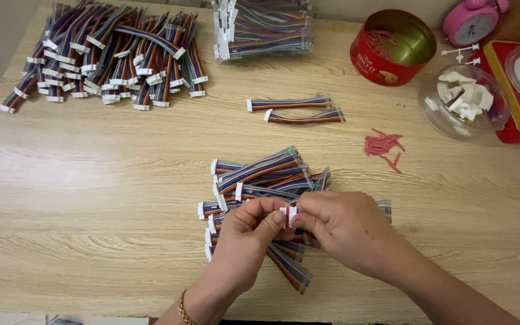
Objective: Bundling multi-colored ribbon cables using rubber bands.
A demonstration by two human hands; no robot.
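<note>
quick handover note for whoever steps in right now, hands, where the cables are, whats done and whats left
Left hand and right hand: both pinch one small white connector above the near cable pile.
Cables: big loose heap at far left, neat stack at far centre, two single cables laid apart mid-table.
Parts: spare white connectors in the clear bowl, red strips on the table and in the red tin.
Done: cannot tell which piles are finished.
Left: the near pile, judging by where the hands work.

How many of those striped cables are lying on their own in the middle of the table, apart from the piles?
2. One loose cable lies just above the other loose cable, between the far piles and the near pile. More may be hidden inside the piles.
</note>
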